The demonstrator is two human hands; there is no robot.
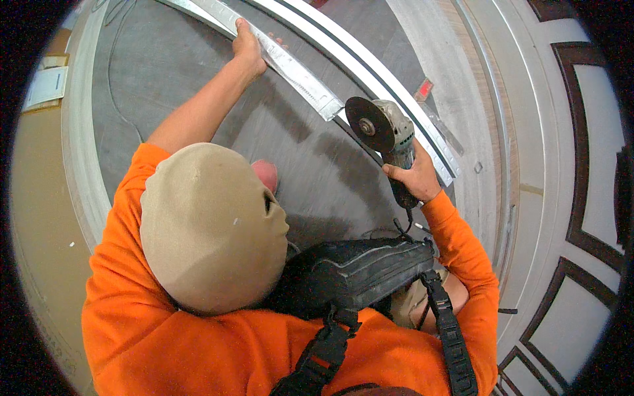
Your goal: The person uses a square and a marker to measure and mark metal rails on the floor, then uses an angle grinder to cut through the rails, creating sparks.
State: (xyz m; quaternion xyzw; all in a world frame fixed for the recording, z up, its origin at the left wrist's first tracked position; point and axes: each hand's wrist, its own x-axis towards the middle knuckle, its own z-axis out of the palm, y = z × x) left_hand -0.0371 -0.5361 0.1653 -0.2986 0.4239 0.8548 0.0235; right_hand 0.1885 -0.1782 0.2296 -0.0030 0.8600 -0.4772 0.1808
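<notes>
One metal strip (298, 76) sits gripped in our left hand (249, 51); just beside the strip's end, our right hand (421, 174) clasps a grinder (398, 140).

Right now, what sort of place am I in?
Probably an indoor building or renovation site: your right hand holds an angle grinder, your left hand grips a metal channel, and long white strips lie beyond them.
</notes>
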